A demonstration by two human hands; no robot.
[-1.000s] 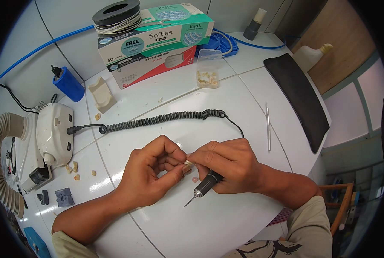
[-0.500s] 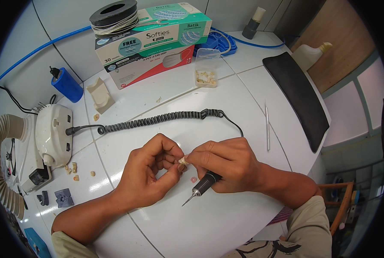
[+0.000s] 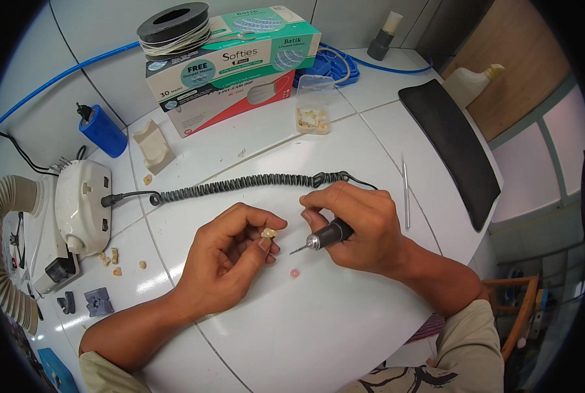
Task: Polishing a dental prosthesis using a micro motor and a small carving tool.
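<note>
Between the thumb and fingers of my left hand is a small cream, tooth-like piece. My right hand is closed around a black rotary tool handpiece. Its thin metal bit points left toward my left hand, and a gap separates it from the cream piece. A small round pink piece lies on the white tiled table below the bit. From the handpiece a coiled black cord runs to a white control unit at the left.
Mask boxes carrying a wire spool stand at the back. A clear box of cream pieces sits before them. At right lie a slim metal tool and a black pad. A ribbed hose curves along the left.
My right hand has drawn up and right, its fingertips leaving the cream piece. The handpiece has risen with it, its bit now farther right. My left hand has barely moved.
</note>
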